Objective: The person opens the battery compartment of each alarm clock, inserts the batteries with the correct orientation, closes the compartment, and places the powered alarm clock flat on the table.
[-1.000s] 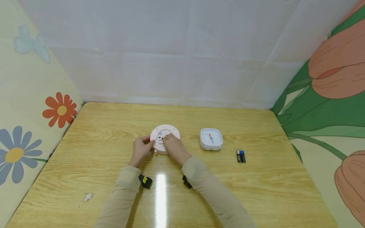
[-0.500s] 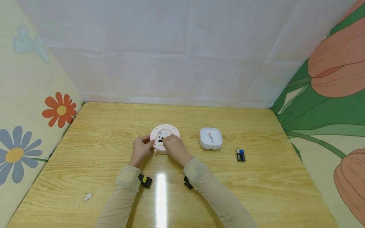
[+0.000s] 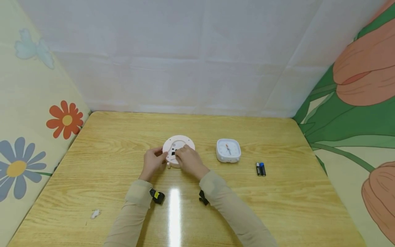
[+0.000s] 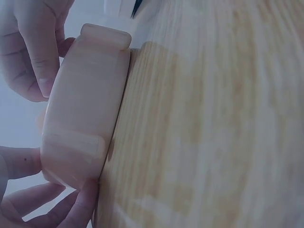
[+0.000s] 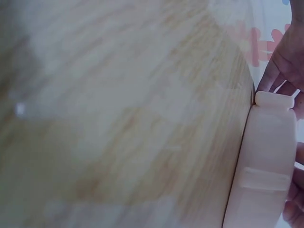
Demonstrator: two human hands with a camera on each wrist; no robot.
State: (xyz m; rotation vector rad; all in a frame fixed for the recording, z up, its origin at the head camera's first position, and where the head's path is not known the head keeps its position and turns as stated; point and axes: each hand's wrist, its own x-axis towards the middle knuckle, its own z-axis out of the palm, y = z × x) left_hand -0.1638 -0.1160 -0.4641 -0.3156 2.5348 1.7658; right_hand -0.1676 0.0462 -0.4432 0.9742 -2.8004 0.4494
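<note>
A round pale pink clock (image 3: 170, 141) lies on the table with its back up, showing a recessed panel, small dark marks and a dark rectangular patch. My left hand (image 3: 152, 161) grips its left rim, thumb on top and fingers along the side. In the left wrist view the left thumb and fingers (image 4: 80, 204) hold one end of the clock's thick side wall (image 4: 88, 90). My right hand (image 3: 189, 159) bends over the clock's back, fingertips at the panel beside the dark patch. Whatever the right fingertips may pinch is hidden.
A white square-cornered clock (image 3: 228, 151) stands face up to the right. Beyond it, two batteries (image 3: 260, 169) lie side by side. A small white patch (image 3: 95, 213) marks the table (image 3: 290, 206) at front left. White cloth (image 3: 191, 68) hangs behind.
My right fingers have shifted slightly on the clock's back, and the dark rectangular patch there shows more plainly. My left hand and the clock have stayed in place.
</note>
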